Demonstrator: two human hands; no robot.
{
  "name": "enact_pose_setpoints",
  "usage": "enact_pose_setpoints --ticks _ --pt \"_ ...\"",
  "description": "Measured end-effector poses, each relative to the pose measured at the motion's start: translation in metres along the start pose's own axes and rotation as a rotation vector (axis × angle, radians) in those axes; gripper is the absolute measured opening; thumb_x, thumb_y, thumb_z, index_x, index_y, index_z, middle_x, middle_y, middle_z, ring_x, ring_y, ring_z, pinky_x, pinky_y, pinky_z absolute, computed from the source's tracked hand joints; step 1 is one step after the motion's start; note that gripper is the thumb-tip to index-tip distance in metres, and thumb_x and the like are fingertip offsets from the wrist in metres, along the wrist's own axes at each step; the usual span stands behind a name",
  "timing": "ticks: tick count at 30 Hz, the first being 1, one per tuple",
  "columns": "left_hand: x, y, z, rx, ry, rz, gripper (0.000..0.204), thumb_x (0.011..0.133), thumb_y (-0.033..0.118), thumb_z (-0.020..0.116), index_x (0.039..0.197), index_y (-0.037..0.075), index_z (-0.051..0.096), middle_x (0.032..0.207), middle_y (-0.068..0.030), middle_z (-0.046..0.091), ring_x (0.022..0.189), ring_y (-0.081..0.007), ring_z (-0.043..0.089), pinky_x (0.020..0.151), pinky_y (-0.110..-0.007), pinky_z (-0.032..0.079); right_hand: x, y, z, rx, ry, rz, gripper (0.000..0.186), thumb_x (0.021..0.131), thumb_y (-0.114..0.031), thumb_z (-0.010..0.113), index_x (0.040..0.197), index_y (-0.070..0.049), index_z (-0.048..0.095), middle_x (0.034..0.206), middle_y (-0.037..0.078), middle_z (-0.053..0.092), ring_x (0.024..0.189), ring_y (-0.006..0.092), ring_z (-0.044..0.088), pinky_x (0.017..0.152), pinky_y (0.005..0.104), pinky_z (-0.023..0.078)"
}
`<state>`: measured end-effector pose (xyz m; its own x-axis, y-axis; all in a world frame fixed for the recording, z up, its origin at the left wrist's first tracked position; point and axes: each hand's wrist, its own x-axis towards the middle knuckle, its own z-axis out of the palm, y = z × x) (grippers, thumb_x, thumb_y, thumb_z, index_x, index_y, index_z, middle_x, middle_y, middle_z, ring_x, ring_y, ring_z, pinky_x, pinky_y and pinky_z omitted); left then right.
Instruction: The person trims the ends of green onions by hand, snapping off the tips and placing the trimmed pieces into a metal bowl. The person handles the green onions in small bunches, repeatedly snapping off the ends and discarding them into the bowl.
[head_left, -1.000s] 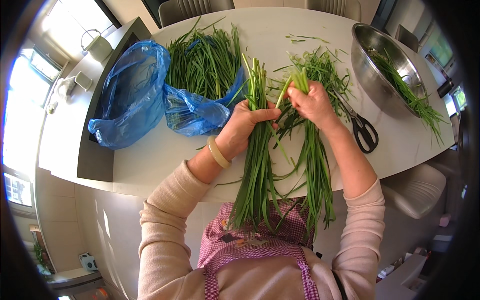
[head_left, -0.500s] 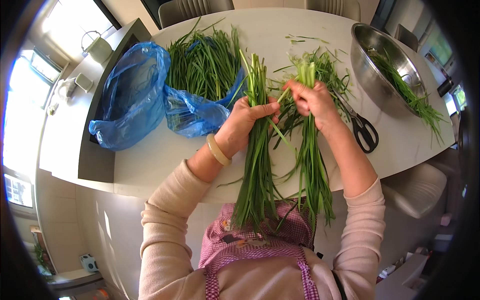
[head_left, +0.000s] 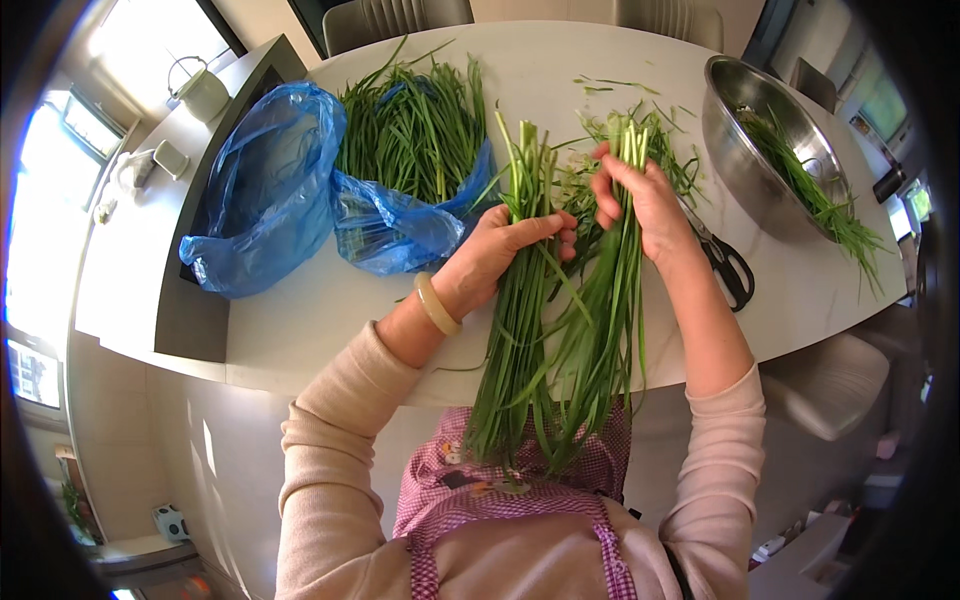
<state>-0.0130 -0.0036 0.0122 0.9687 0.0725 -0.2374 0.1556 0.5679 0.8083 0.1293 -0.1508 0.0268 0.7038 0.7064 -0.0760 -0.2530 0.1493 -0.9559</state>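
Observation:
My left hand [head_left: 505, 250] is closed round a bunch of garlic chives [head_left: 508, 360], its pale stem ends up and its green leaves hanging past the table edge over my apron. Beside it, my right hand [head_left: 645, 205] grips a second bunch of chives [head_left: 605, 310] just below the cut white ends. The leaf tips of the two bunches cross low down. Behind my hands lies a loose heap of trimmed chive bits [head_left: 670, 145]. Black-handled scissors [head_left: 733, 268] rest right of my right hand, their blades partly hidden by it and the heap.
A blue plastic bag [head_left: 395, 235] full of chives [head_left: 415, 140] lies to the left, next to an emptier blue bag [head_left: 265, 190]. On the right stands a tilted-looking steel bowl [head_left: 735, 165] with chives [head_left: 800, 180] hanging over its rim. Chairs [head_left: 395, 14] surround the table.
My right hand has opened its grip somewhat and turned, now lying along the stems. Its bunch has swung left, toward the left one. My left hand keeps its hold, slightly lower.

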Motion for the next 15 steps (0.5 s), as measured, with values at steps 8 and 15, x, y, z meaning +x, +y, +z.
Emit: enact_pose_setpoints --ticks 8,15 --pt "0.0 0.001 -0.002 0.005 -0.004 -0.016 0.022 0.089 0.01 0.061 0.108 -0.001 0.062 0.093 -0.009 0.067 0.076 -0.0165 0.065 0.07 -0.029 0.054 -0.004 0.008 0.002 -0.043 -0.08 0.025 0.015 0.087 -0.02 0.068 0.084 -0.009 0.057 0.057 -0.006 0.047 0.041 0.0027 0.041 0.037 0.0204 0.033" --pt "0.003 -0.004 -0.008 0.053 0.053 0.01 0.018 0.086 0.011 0.068 0.101 0.002 0.064 0.084 -0.0044 0.066 0.067 -0.0119 0.062 0.062 -0.026 0.053 -0.003 0.008 0.006 -0.054 -0.09 0.027 0.018 0.087 -0.023 0.069 0.087 -0.008 0.059 0.059 -0.006 0.049 0.041 0.0029 0.041 0.038 0.0202 0.033"
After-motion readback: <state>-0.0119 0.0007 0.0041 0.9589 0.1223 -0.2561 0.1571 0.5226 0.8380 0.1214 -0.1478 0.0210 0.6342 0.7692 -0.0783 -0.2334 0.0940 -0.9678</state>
